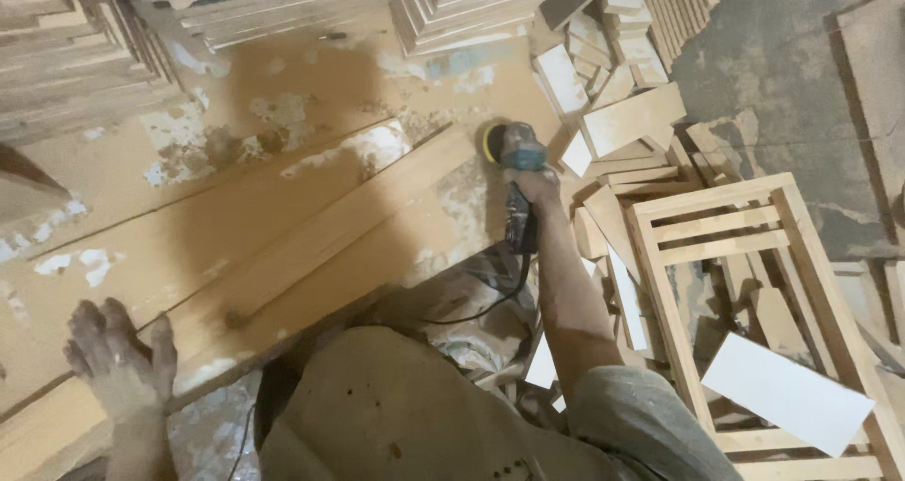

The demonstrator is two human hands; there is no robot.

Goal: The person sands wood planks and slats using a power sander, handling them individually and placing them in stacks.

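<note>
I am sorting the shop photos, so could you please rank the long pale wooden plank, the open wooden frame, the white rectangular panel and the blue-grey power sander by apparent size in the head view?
1. Long pale wooden plank
2. Open wooden frame
3. White rectangular panel
4. Blue-grey power sander, held in the right hand

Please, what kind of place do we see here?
Probably a woodworking shop. The right hand holds a power sander on a long plank; offcuts and a wooden frame lie nearby.
</note>
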